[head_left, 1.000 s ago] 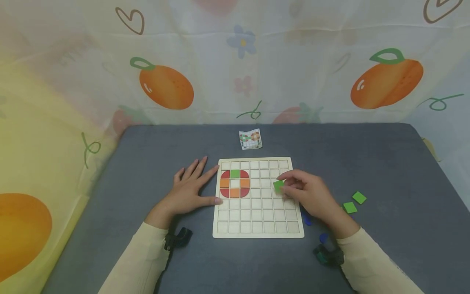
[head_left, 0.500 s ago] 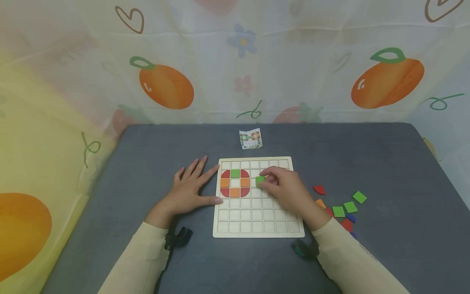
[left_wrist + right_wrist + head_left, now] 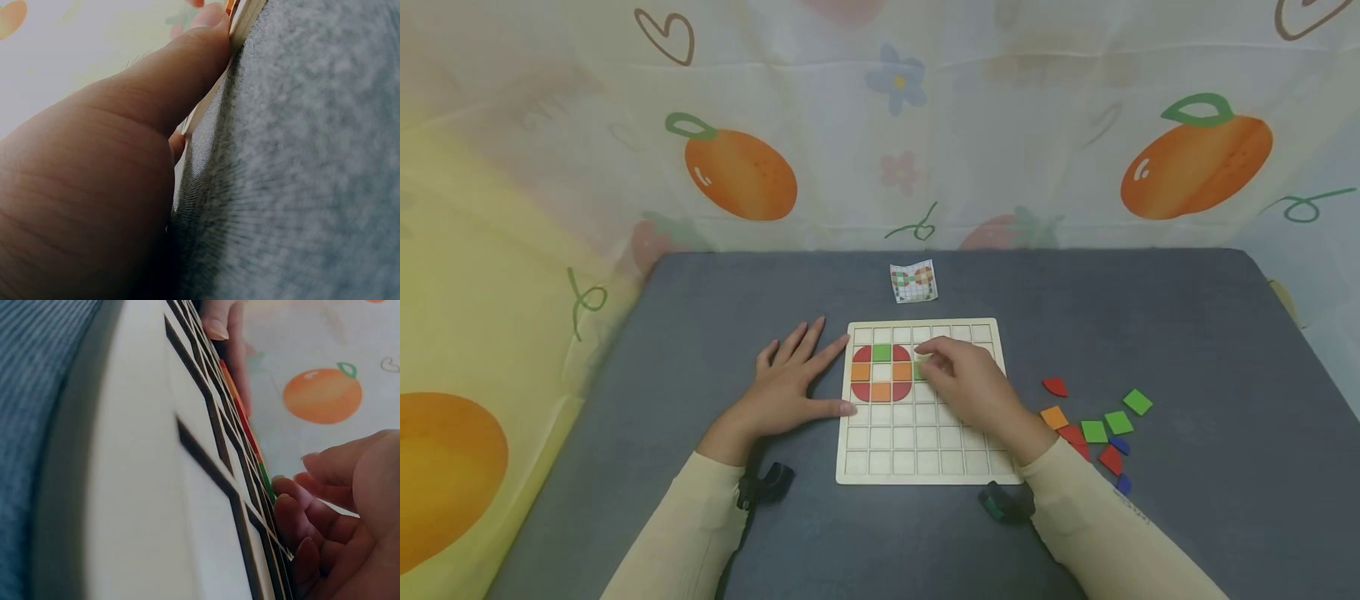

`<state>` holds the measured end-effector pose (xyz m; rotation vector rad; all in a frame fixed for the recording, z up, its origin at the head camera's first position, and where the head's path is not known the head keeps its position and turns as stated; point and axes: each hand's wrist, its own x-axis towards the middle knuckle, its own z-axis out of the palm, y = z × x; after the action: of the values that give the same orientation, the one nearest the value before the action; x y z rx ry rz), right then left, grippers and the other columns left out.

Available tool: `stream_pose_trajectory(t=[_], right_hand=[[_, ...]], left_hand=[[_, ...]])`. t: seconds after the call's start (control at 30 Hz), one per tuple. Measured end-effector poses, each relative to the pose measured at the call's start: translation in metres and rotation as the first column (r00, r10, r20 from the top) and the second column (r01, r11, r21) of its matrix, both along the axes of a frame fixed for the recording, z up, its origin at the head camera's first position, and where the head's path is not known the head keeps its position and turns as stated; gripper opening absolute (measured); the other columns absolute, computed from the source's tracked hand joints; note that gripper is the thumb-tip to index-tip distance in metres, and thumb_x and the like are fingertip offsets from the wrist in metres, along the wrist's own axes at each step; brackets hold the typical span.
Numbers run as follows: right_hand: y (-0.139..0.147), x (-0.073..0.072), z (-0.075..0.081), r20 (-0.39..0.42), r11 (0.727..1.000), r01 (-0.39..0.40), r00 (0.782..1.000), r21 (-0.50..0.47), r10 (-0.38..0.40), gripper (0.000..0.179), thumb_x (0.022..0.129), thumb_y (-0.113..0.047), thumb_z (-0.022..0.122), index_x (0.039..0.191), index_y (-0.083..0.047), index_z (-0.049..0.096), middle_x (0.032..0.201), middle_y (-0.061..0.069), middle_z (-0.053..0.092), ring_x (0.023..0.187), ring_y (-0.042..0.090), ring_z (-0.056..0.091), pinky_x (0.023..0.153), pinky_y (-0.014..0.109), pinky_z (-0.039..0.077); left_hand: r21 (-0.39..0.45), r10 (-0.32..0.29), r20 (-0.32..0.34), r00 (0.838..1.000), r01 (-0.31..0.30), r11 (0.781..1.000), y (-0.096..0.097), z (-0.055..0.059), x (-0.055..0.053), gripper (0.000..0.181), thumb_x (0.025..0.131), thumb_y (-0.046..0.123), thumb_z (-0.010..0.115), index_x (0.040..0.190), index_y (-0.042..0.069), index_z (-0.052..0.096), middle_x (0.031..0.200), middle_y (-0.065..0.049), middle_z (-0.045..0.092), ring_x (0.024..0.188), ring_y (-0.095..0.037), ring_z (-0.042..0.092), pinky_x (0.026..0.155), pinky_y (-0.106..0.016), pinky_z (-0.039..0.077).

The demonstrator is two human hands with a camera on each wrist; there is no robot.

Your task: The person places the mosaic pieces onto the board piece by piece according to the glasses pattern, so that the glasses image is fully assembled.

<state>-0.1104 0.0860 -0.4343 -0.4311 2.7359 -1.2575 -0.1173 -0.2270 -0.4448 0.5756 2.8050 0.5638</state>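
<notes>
A pale wooden grid board (image 3: 928,479) lies on the table, with red, orange and green tiles forming a ring in its upper left. Spread flat, my left hand (image 3: 778,400) has its thumb and index fingertips at the board's left edge; in the left wrist view the thumb (image 3: 181,69) touches that edge. My right hand (image 3: 973,383) hovers low over the board with bent fingers. A green square tile (image 3: 919,372) sits beside the ring's right orange tile, partly hidden by the fingers. In the right wrist view the fingertips (image 3: 284,487) are close to the green tile (image 3: 265,478).
Loose tiles lie right of the board: several green squares (image 3: 1094,432), an orange square (image 3: 1054,417), red pieces (image 3: 1055,387) and blue pieces (image 3: 1123,483). A small printed pattern card (image 3: 913,282) lies behind the board. A fruit-print cloth (image 3: 1015,150) hangs at the back.
My right hand has moved left across the board with the green tile, which now lies next to the ring; the fingers have loosened from it. The left hand has stayed in place.
</notes>
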Motion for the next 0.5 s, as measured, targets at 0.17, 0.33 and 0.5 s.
stream_pose_trajectory(t=[0.17, 0.33, 0.5], right_hand=[[0.005, 0.0, -0.001, 0.02, 0.992, -0.005, 1.0, -0.125, 0.007, 0.027, 0.108, -0.021, 0.068, 0.133, -0.013, 0.075, 0.104, -0.003, 0.072, 0.085, 0.016, 0.064, 0.083, 0.041, 0.054], [0.017, 0.002, 0.005, 0.055, 0.966, 0.002, 0.998, -0.258, 0.013, 0.029, 0.109, -0.026, 0.069, 0.133, -0.011, 0.074, 0.106, 0.0, 0.07, 0.088, 0.021, 0.063, 0.08, 0.039, 0.052], [0.036, 0.004, 0.015, 0.08, 0.936, -0.006, 0.996, -0.351, 0.036, 0.034, 0.112, -0.03, 0.066, 0.137, -0.007, 0.071, 0.113, 0.005, 0.07, 0.096, 0.028, 0.063, 0.083, 0.038, 0.051]], left_hand=[[-0.004, -0.003, -0.001, 1.0, 0.003, 1.0, 0.0, 0.001, 0.0, 0.112, 0.086, 0.078, 0.076, 0.175, 0.032, 0.025, 0.182, -0.007, 0.0, 0.166, -0.034, -0.004, 0.122, -0.07, -0.001], [0.002, -0.004, 0.004, 1.0, 0.004, 1.0, 0.0, 0.002, 0.0, 0.111, 0.087, 0.076, 0.077, 0.175, 0.032, 0.025, 0.182, -0.007, 0.0, 0.166, -0.034, -0.004, 0.122, -0.07, -0.002], [0.003, -0.004, 0.001, 1.0, 0.004, 1.0, 0.0, 0.003, 0.001, 0.111, 0.087, 0.075, 0.078, 0.175, 0.031, 0.026, 0.182, -0.007, 0.0, 0.166, -0.034, -0.004, 0.122, -0.07, -0.002]])
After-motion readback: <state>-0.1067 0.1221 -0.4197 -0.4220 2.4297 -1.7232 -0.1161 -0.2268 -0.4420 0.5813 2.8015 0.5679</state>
